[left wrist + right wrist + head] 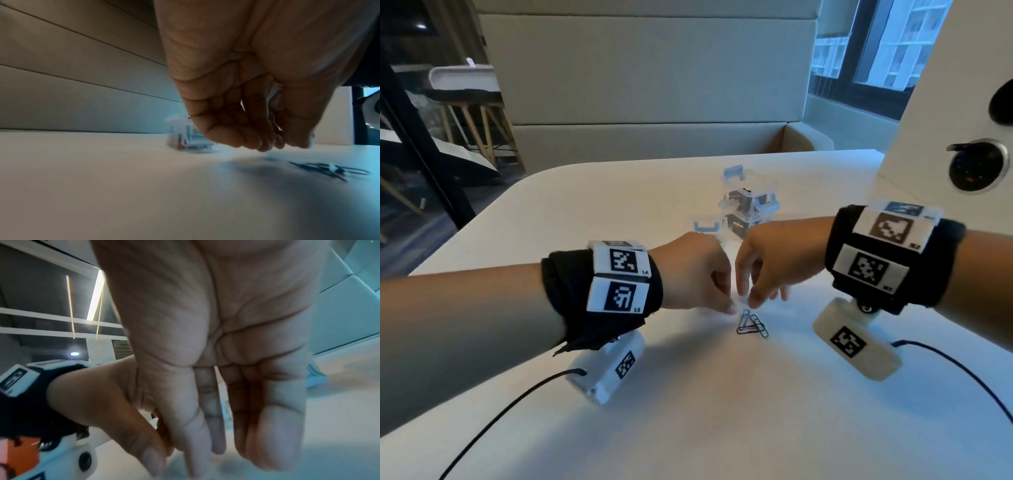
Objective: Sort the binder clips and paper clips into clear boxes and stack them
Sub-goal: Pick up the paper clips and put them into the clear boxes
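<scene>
My left hand and right hand meet fingertip to fingertip low over the white table; the paper clips lie in a small heap just beside and nearer me than those tips; my left fingers curl round something pale, which I cannot identify; my right fingers hang nearly straight, and whether they pinch anything I cannot tell; the clear boxes stand stacked beyond my knuckles.

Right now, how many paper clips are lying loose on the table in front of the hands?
3, it seems: dark paper clips in one overlapping cluster on the white table, just below the fingertips of both hands. More may be hidden under the fingers or inside the clear boxes behind.
</scene>
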A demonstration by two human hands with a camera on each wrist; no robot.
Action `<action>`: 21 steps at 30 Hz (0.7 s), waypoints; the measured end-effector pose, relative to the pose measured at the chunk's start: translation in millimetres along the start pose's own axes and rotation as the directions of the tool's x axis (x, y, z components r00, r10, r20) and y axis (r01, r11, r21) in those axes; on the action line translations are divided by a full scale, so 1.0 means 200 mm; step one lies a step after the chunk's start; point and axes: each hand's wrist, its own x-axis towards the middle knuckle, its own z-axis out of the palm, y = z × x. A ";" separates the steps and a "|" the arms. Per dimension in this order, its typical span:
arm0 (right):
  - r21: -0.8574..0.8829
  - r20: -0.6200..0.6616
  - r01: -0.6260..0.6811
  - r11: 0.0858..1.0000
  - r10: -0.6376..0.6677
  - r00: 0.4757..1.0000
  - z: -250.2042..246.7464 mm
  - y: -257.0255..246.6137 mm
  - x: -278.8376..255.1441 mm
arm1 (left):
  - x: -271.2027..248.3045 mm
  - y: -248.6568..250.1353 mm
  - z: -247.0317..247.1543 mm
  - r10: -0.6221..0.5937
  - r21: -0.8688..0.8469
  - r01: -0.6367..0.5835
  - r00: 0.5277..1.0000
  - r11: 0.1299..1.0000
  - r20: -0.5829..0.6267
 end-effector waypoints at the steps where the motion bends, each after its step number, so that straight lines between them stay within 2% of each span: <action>1: -0.007 0.031 0.005 1.000 -0.005 1.000 0.03 0.01 -0.02 | 0.00 0.03 0.03 0.011 -0.006 -0.011 0.999 1.000 0.032; 5: 0.021 0.017 0.026 0.999 -0.026 1.000 0.11 0.03 -0.05 | 0.02 0.11 0.09 0.007 -0.012 -0.006 0.991 1.000 0.131; 10: -0.051 -0.013 -0.009 0.999 0.008 1.000 0.12 0.05 -0.04 | 0.05 0.13 0.08 -0.026 0.097 0.013 0.991 0.995 0.132; 17: -0.053 0.002 -0.035 0.998 0.035 0.999 0.12 0.05 -0.06 | 0.03 0.10 0.09 -0.093 0.105 0.075 0.979 0.992 0.183; 21: -0.055 -0.050 -0.047 0.997 0.044 0.998 0.07 0.03 -0.06 | 0.02 0.08 0.08 -0.111 0.140 0.084 0.974 0.987 0.197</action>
